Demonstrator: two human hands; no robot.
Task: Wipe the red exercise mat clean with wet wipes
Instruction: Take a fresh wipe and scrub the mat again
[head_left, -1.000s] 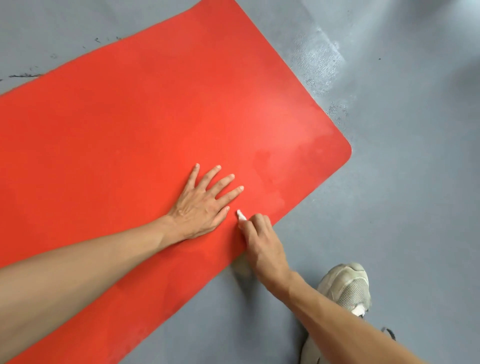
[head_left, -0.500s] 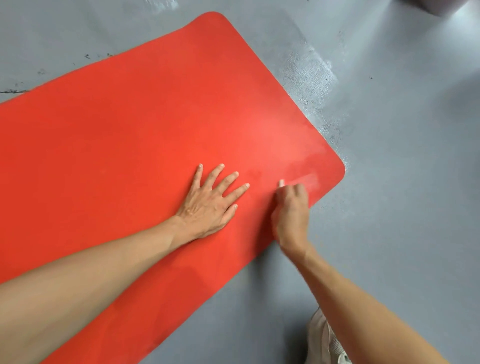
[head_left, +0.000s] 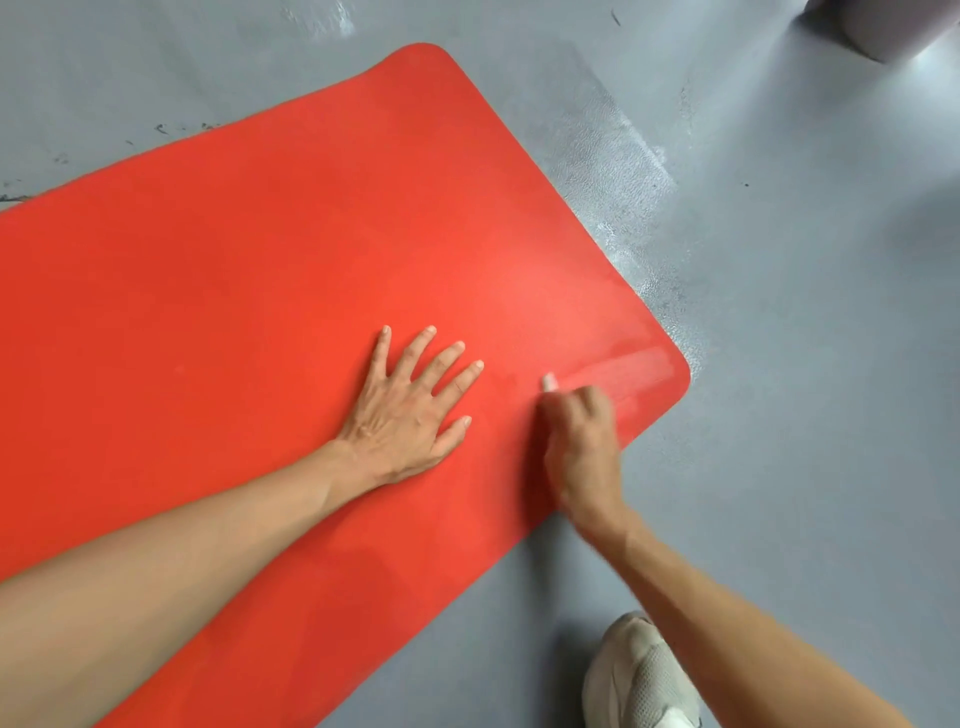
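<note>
The red exercise mat (head_left: 260, 291) lies flat on a grey floor, its right end with rounded corners in view. My left hand (head_left: 410, 410) presses flat on the mat with fingers spread. Just right of it, my right hand (head_left: 582, 431) is curled around a white wet wipe (head_left: 548, 382); only a small white tip pokes out past the fingers. A wet, shiny streak (head_left: 628, 366) runs from that hand to the mat's near right corner.
Grey floor (head_left: 805, 364) surrounds the mat, with a worn pale patch (head_left: 618, 156) beyond its right edge. My light shoe (head_left: 641, 675) stands at the bottom right. A pale object's corner (head_left: 883, 26) shows at the top right.
My right hand has slid with the wipe from the mat's near edge up toward its right corner and back, leaving a wet streak. The left hand stayed pressed in place.
</note>
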